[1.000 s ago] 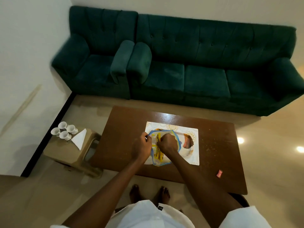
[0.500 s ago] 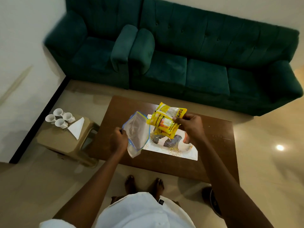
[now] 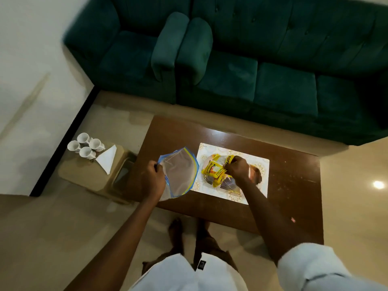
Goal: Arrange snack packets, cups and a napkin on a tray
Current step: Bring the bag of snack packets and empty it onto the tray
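- The left hand [image 3: 154,178] is closed on the corner of an empty clear zip bag [image 3: 179,172], which it holds above the near-left part of the coffee table [image 3: 294,181], just beside the tray's left edge.
- The right hand [image 3: 238,170] is closed on a bunch of yellow snack packets [image 3: 214,172] and presses them down at the middle of the patterned tray [image 3: 259,185]. The bunch's long axis runs from the grip toward the tray's near-left side, so the packets lie to the left of the fingers.
- I judge that spreading the packets is this hand's job: it is already on them, and bare tray shows to the right and along the far edge, with dark tabletop beyond on all sides.
- Farther left, well apart from the tray, a low stool [image 3: 84,175] carries four white cups [image 3: 86,144] in a tight cluster and a folded white napkin [image 3: 107,160] just beside them. The left hand is nearer to these, once it has put the bag down.
- Beyond the table stands a green sofa [image 3: 273,59], clear of the working room.
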